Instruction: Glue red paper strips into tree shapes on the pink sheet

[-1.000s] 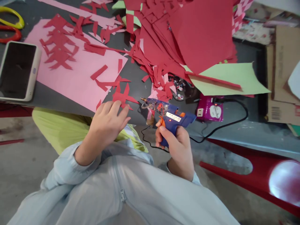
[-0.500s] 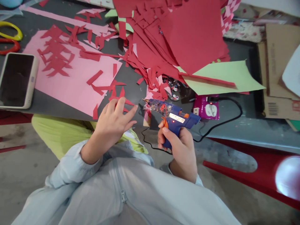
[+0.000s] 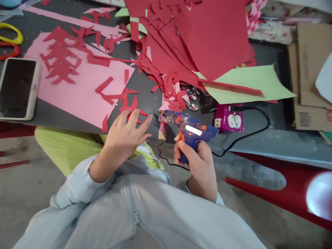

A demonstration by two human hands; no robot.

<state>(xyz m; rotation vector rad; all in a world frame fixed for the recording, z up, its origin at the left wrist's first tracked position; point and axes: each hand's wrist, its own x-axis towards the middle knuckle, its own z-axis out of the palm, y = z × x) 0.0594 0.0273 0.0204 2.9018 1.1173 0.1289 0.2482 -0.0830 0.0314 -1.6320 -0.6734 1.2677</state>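
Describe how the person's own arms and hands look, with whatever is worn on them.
The left hand and right hand are bare: no gloves, rings or watch show. A loose, pale blue cloth left sleeve gathers at the wrist. Of the matching right sleeve, only a little shows.

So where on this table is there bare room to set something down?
Gray tabletop lies bare at right, between the black cord, green sheet and cardboard. A narrower patch shows between the pink sheet and red scraps. It is crowded at upper middle, under red sheets, and at the near edge, where the right hand holds the glue gun near the left hand.
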